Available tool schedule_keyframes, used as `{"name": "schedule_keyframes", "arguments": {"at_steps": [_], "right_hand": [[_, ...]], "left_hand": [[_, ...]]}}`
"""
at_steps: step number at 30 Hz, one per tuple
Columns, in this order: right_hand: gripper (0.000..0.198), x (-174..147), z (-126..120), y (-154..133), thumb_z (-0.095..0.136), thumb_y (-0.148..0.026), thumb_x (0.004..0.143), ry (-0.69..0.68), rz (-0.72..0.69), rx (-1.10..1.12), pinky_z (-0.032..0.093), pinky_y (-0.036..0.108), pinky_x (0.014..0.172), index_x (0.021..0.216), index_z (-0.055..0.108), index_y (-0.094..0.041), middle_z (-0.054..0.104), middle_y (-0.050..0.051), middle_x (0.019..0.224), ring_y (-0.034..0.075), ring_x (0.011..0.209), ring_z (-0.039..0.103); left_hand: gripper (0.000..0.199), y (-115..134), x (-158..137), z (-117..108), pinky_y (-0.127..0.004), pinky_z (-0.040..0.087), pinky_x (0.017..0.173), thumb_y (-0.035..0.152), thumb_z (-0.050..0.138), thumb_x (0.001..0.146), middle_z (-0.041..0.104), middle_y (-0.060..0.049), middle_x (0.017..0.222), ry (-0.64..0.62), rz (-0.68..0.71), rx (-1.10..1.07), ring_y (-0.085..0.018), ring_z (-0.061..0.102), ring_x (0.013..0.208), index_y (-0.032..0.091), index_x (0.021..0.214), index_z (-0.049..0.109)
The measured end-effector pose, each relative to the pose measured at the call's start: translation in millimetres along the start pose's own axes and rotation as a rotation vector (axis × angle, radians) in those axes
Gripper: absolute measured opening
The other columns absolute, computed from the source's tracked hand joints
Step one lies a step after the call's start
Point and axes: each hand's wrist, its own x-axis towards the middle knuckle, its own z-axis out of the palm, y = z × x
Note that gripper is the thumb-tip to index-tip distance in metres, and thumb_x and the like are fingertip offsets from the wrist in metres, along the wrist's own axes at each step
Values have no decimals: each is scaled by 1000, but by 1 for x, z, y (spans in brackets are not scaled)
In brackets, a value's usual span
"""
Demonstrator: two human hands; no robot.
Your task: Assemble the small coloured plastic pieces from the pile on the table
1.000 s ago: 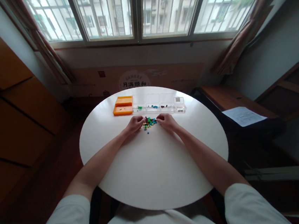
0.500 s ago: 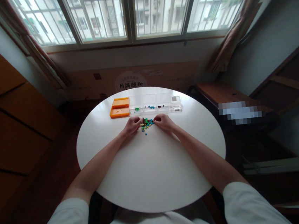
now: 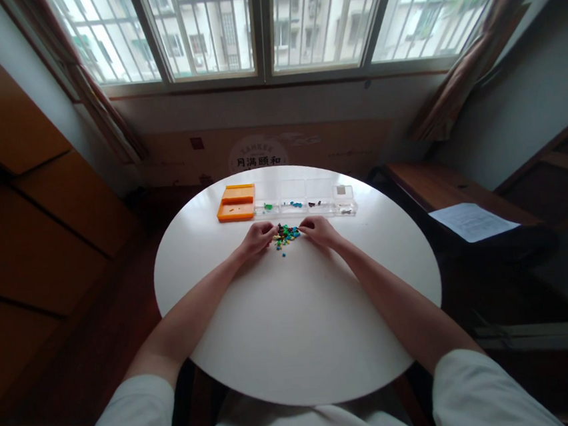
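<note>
A small heap of tiny coloured pieces (image 3: 287,235), green, blue, yellow and dark brown, lies on the white round table (image 3: 294,319). At the heap's left edge is my left hand (image 3: 260,235), its fingers pinched together; whatever they hold is too small to make out. My right hand (image 3: 318,230) touches the right edge of the heap, thumb and fingertips closed together, and what is between them is hidden. One loose blue piece (image 3: 283,255) lies nearer to me than the rest.
Behind the heap stand an orange open box (image 3: 236,214) with a few bits inside and a row of clear open boxes (image 3: 294,213) holding green, blue and dark pieces. A smaller clear box (image 3: 345,207) ends the row. Papers (image 3: 473,221) lie on a wooden bench (image 3: 424,183) at right.
The camera view has turned slightly left, so everything sits further right in the picture. Both hands stay at the heap's edges, with only slight finger movement.
</note>
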Motion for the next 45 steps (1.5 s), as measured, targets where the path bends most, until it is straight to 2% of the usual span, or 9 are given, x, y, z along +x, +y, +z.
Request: {"name": "schedule_keyframes", "arguments": {"at_steps": [2,6,10,19,25,30,39,45], "right_hand": [[17,0,1,-5,64,-30,71,-15,10,124,42,26,61,73,69,-13,67,6,69,14,64,57],[35,-7,7,-22,69,-46,65,-175,105,505,32,23,49,75,65,-12,56,-1,57,8,50,43],[43,-15,14,-32,74,-51,59,-286,144,685,26,22,48,75,64,-12,52,-3,58,5,49,37],[44,-18,19,-29,75,-51,58,-275,152,725,24,21,48,75,64,-12,50,-4,57,5,51,36],[45,-19,21,-31,75,-49,57,-229,155,733,30,21,50,81,65,-12,56,-2,60,6,54,43],[42,-18,23,-31,76,-48,56,-207,140,721,30,21,50,77,65,-13,55,-3,57,6,52,43],[41,-17,25,-27,75,-48,59,-209,121,684,30,21,50,77,65,-12,56,-2,59,6,52,43],[41,-19,23,-30,73,-49,61,-221,109,707,29,22,50,76,66,-12,55,-2,59,6,53,43]], "left_hand": [[29,-2,-1,1,-17,29,43,40,52,82,46,5,49,-13,50,51,-5,41,42,13,74,55],[28,1,-8,3,-16,31,50,35,52,84,50,7,55,-19,210,295,-5,42,48,17,104,57],[30,8,-14,4,-17,33,56,32,53,84,56,5,63,-27,284,451,-6,46,55,21,112,56],[29,4,-10,2,-18,35,60,39,47,89,62,0,73,-27,334,462,-7,49,59,19,102,64],[32,-5,-7,2,-17,36,59,42,49,88,63,-1,71,42,266,383,-8,50,60,16,91,66],[31,-11,-4,3,-18,37,57,42,52,86,63,-1,65,36,241,339,-8,51,59,15,90,67],[38,-9,-3,3,-17,39,50,48,57,81,61,0,59,27,198,208,-6,51,50,12,85,68],[47,-3,-3,11,-18,39,43,56,63,74,62,-2,60,51,125,-2,-6,50,45,9,79,65]]}}
